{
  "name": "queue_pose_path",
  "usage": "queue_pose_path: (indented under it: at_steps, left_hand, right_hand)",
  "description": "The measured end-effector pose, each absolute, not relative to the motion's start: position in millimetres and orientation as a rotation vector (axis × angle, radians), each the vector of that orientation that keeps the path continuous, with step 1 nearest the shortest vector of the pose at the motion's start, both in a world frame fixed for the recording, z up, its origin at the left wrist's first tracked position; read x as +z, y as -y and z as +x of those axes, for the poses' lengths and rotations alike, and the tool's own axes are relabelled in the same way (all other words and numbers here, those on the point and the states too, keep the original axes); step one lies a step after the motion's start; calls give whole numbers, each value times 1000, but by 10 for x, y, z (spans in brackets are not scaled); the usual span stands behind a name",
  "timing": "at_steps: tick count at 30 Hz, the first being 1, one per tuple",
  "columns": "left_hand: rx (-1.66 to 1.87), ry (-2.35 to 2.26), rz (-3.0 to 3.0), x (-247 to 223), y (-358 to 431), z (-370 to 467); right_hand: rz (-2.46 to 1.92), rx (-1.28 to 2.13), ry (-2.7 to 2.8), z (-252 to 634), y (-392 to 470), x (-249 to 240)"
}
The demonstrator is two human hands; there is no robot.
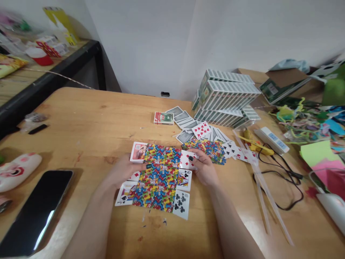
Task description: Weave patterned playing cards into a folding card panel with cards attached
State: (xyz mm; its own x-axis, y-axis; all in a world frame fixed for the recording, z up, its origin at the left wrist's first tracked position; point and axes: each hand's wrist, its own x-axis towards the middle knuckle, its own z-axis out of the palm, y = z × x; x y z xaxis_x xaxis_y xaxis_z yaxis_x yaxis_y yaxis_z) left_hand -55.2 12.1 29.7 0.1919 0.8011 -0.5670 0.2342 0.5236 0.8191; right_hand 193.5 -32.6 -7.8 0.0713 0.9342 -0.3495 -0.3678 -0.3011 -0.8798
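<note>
A block of colorful patterned paper point(159, 180) lies in rows on the table, with playing cards sticking out at both sides. At its top left a card with a printed square code point(138, 151) shows. A jack of spades point(124, 194), a queen of clubs point(184, 179) and a ten of clubs point(181, 203) show lower down. My left hand point(126, 171) has its thumb on the left part of the upper row, its other fingers mostly hidden. My right hand point(204, 167) pinches a diamonds card point(185, 160) at the upper right, thumb on top.
Behind my right hand lie another patterned sheet point(207, 148), spread cards point(185, 122) and a card box point(164, 118). Stacked card packs point(226, 95) stand at the back. A phone point(37, 212) lies left; clear strips point(258, 190), a black cable point(283, 207) and a power strip point(272, 139) lie right.
</note>
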Motion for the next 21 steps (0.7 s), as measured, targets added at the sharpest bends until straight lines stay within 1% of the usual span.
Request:
queue_pose_path:
  at_steps: [7, 13, 15, 19, 21]
  left_hand:
    - [521, -1374, 1031, 274, -124, -546]
    - [484, -1321, 976, 299, -113, -578]
    - [493, -1273, 885, 320, -110, -607]
    - [574, -1185, 729, 298, -126, -727]
    - [585, -1057, 738, 271, -142, -792]
  right_hand:
    - [-1321, 1355, 917, 1970, 324, -115]
    - [-1401, 1143, 1082, 1967, 314, -60]
    - [-1340, 1191, 998, 1972, 312, -43]
    - [-1252, 1469, 816, 1980, 322, -55]
    - [-1255, 1529, 799, 1970, 327, -74]
